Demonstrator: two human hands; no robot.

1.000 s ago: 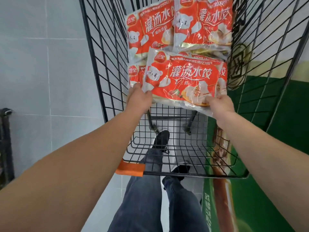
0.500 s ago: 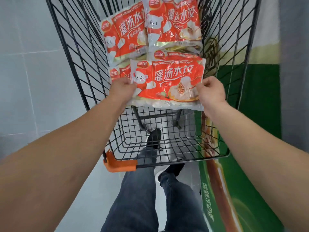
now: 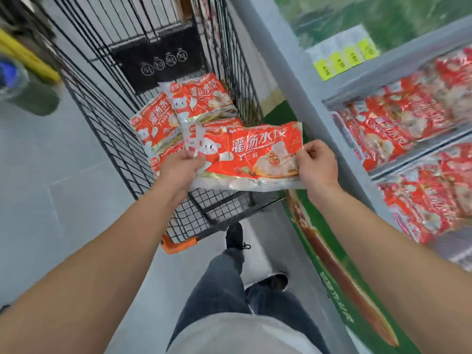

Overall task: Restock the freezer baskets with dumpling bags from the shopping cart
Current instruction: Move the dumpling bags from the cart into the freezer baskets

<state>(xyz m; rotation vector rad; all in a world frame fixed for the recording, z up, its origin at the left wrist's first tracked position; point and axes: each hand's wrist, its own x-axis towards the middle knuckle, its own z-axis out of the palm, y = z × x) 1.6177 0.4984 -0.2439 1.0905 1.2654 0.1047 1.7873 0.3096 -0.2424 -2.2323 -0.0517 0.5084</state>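
**Bag held by its ends, freezer just to the right**

The left hand [image 3: 178, 166] grips the left end of a red dumpling bag [image 3: 252, 154], fingers curled round the edge, and the right hand [image 3: 315, 166] pinches the right end between thumb and fingers. The bag hangs flat between them, above the near end of the shopping cart [image 3: 204, 215], where more bags [image 3: 178, 116] lie stacked against the far wall. The freezer [image 3: 293, 80] stands just beside the cart on the right, its baskets [image 3: 408, 129] already well filled with the same red bags.

The main risk looks like the grip itself: both hands hold thin, slick film at the edges, so the weight of the frozen contents could pull the bag loose, most likely from the lighter right-hand pinch. The bag could also catch on the cart's wire rim or the freezer's grey frame on its way across. With the baskets so full, a bag laid carelessly on top might slide off the pile. Which basket has room cannot be told; that part is blurred.
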